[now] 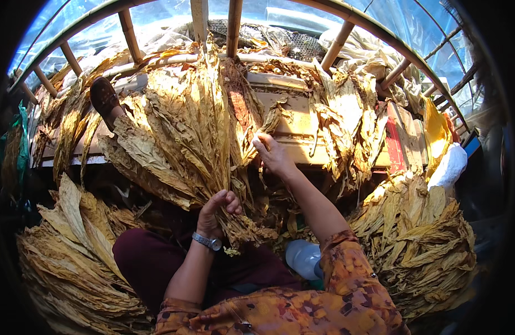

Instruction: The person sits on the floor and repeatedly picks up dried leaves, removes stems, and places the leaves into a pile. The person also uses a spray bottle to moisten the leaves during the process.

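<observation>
A wide fan of dried yellow-brown tobacco leaves [178,138] spreads upward from my left hand [215,211], which is closed around the gathered stem ends. Those stem ends [243,230] stick out ragged below my fist. To the right of the fan, my right hand [274,157] pinches a crumpled tobacco leaf [273,119] between thumb and fingers. Part of that leaf runs down behind the fingers, and its lower end is hard to tell apart from the leaves nearby. A wristwatch [207,241] is on my left wrist.
Leaves hang over a wooden board [299,144], with another bunch [345,121] at its right. Large leaf piles stand at left [73,259] and right [421,243]. A translucent plastic bottle [303,257] lies by my right arm. A bamboo railing [232,29] curves behind.
</observation>
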`<state>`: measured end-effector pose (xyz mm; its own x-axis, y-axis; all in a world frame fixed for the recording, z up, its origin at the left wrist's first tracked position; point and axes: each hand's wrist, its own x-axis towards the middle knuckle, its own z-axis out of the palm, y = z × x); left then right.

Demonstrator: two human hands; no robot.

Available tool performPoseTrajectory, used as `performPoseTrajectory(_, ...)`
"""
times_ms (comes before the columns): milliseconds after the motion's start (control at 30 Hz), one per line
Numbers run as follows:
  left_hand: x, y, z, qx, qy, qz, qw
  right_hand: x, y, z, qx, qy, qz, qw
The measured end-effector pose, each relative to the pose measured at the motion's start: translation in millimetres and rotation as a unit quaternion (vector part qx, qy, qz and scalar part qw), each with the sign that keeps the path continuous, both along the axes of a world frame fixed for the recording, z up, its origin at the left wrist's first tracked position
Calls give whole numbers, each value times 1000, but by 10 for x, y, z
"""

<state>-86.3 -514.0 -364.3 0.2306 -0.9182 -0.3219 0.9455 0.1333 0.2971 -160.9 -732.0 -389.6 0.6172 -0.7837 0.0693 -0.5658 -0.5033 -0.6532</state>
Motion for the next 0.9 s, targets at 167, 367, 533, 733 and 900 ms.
performPoseTrajectory(167, 45, 80, -10, -36, 9, 10, 999, 375, -281, 268, 13, -146, -76, 986)
performPoseTrajectory(367, 35, 65, -21, -40, -1, -12, 999, 1013, -1162, -537, 17, -134, -260, 956)
performPoseTrajectory(533, 37, 76, 26, -32, -1, -9, 999, 1142, -1362, -412, 191, -133, -130, 964)
performPoseTrajectory(733, 55, 91, -77, -58, 3, -10, 998, 741, -708, 296, -259, -77, -93, 958)
performPoseTrajectory(900, 28, 62, 31, -26, -25, -4, 999, 433, -615, 395, -264, -263, -84, 924)
